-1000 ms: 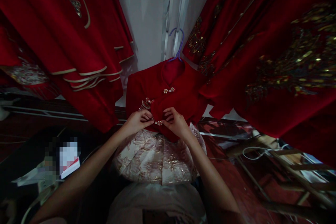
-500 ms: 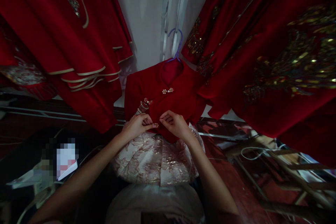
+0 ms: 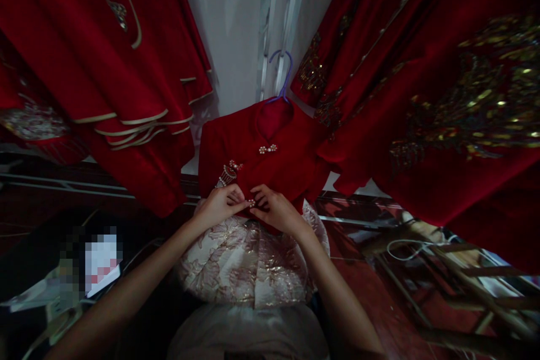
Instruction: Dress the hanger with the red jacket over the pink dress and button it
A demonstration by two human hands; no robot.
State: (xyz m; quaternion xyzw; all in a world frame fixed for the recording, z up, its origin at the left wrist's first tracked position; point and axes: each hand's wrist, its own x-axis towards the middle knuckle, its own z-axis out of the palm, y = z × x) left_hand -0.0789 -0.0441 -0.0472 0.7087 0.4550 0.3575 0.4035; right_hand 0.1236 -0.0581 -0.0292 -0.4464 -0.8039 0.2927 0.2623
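Note:
A red jacket [image 3: 232, 129] on a blue hanger [image 3: 287, 76] lies across my lap, over the pale brocade skirt [image 3: 236, 264]. My left hand [image 3: 221, 203] pinches a small beaded flower clasp [image 3: 252, 203] between thumb and fingers at the jacket's lower front. Right beside it, my right hand [image 3: 276, 209] has its fingers bent and its thumb held apart; nothing visible is between them. Another beaded clasp [image 3: 268, 149] sits below the collar. A clasp with a beaded tassel [image 3: 228, 175] hangs just above my left hand.
Red garments with pale trim [image 3: 139, 79] hang at left, and sequined red garments [image 3: 476, 107] at right. Behind the hanger stands a pale panel with metal rails [image 3: 291, 5]. A wooden frame [image 3: 405, 287] stands at lower right; a blurred-out bright object [image 3: 101, 261] lies at lower left.
My right hand has spread its pinched fingertips and moved slightly left, closer to the clasp. My left hand keeps its pinch. The view has shifted a little.

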